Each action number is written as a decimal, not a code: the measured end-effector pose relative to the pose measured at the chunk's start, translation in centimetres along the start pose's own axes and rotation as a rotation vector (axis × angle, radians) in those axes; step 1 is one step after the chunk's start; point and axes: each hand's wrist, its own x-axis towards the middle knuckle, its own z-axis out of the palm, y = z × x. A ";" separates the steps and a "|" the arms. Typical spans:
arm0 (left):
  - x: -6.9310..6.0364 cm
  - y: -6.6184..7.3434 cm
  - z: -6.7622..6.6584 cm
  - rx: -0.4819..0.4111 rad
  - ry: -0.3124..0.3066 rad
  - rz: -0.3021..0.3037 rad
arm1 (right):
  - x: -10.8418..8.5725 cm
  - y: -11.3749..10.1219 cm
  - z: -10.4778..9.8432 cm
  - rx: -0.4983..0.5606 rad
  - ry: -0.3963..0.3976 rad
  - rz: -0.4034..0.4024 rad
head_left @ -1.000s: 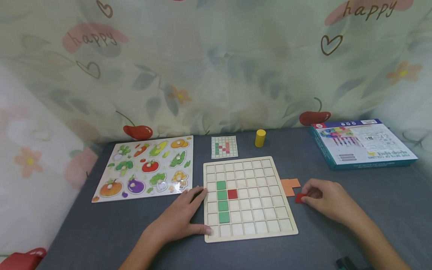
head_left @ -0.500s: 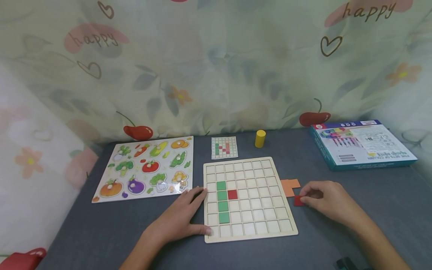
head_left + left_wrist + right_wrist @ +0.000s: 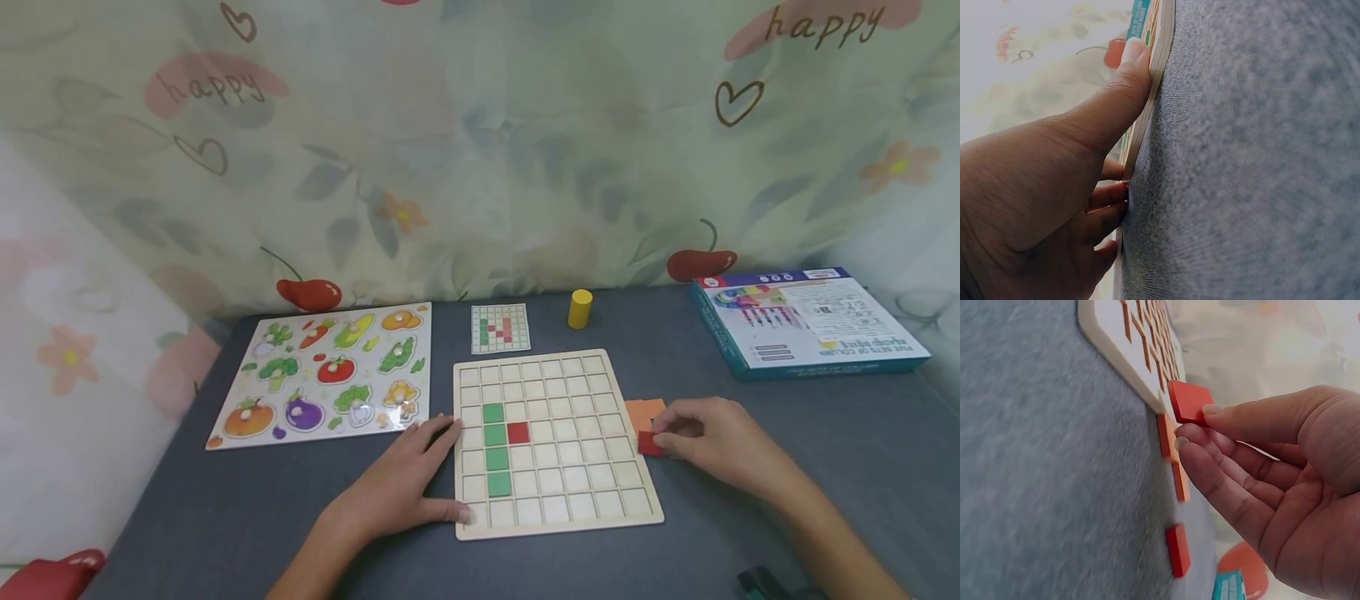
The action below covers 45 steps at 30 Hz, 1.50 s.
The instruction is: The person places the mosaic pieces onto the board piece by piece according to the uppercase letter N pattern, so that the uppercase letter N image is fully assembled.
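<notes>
Homely play table [image 3: 225, 517] (vegetable puzzle [image 3: 322, 377])

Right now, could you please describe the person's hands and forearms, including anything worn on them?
The left hand and right hand are both ungloved, and the forearms show no sleeves, watch or bracelet in the head view. No rings show on the fingers.

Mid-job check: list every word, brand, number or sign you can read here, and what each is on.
"happy": left side of the pale floral-printed backdrop.
"happy": upper right of that backdrop.
Too small or blurred to read reliably: print on the flat teal-and-white cardboard box, and the backdrop's lettering in the left wrist view.
</notes>
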 end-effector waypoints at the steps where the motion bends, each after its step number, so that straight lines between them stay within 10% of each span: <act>1: 0.0 0.0 0.0 0.000 0.000 -0.001 | 0.1 -0.2 0.0 0.007 -0.007 -0.004; 22: 0.0 0.0 0.1 -0.004 0.006 0.007 | 3.6 -5.5 3.2 0.041 -0.059 -0.207; 45: 0.0 0.1 -0.1 0.009 -0.009 -0.009 | 4.4 -7.9 6.7 -0.075 -0.096 -0.242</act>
